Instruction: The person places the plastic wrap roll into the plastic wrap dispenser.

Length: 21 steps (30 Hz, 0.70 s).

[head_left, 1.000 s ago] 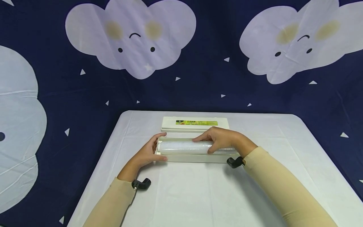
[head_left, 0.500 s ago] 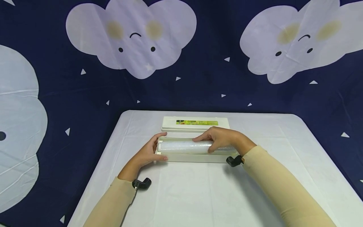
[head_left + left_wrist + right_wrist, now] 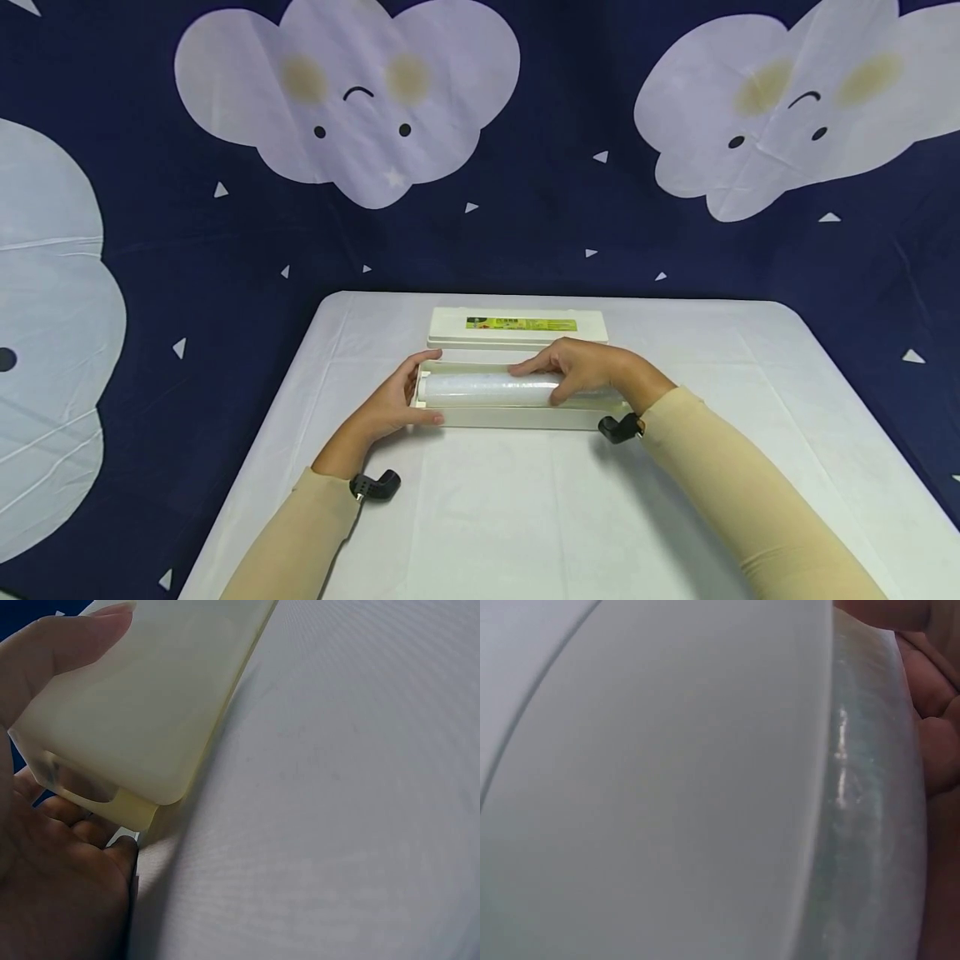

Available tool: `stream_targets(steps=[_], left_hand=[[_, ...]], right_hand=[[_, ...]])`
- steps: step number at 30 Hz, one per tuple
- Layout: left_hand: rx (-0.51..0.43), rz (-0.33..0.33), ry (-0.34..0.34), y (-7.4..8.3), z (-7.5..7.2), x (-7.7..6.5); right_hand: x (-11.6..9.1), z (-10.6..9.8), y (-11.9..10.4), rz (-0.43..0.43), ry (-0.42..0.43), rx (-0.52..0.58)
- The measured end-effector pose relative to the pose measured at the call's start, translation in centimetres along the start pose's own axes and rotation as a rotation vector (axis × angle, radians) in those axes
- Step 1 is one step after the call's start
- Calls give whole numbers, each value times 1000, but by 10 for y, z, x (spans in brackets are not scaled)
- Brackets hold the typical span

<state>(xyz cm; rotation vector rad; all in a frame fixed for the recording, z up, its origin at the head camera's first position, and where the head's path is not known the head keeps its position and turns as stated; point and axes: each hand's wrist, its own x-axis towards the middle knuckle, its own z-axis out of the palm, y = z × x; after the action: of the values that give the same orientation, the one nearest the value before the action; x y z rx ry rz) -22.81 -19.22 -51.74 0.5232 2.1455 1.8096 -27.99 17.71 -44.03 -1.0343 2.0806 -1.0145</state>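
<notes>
White roll [image 3: 480,389], in long box [image 3: 517,418], gripped from above by right hand [image 3: 583,365]

Widest free passage: the bare table [image 3: 480,517] in front of the box [image 3: 517,418], between the two sleeves [image 3: 277,542]. From above, the roll [image 3: 480,389] is accessible along its exposed length between the hands. The left end is obstructed by the left hand [image 3: 393,402], thumb across the front wall. The right hand [image 3: 592,368] spans the right part, gripping the roll; its wrist camera [image 3: 621,428] obstructs the front right corner. Behind, the lid [image 3: 517,337] leaves only a narrow strip. Beyond the table's far edge, the backdrop [image 3: 480,250] bars passage. Inside, side clearance is slight.
</notes>
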Motion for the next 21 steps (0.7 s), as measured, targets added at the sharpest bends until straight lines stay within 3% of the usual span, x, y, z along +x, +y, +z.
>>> stream_targets(steps=[21], left_hand=[[-27, 31, -4, -4, 1, 1]], right_hand=[[-4, 10, 9, 32, 56, -63]])
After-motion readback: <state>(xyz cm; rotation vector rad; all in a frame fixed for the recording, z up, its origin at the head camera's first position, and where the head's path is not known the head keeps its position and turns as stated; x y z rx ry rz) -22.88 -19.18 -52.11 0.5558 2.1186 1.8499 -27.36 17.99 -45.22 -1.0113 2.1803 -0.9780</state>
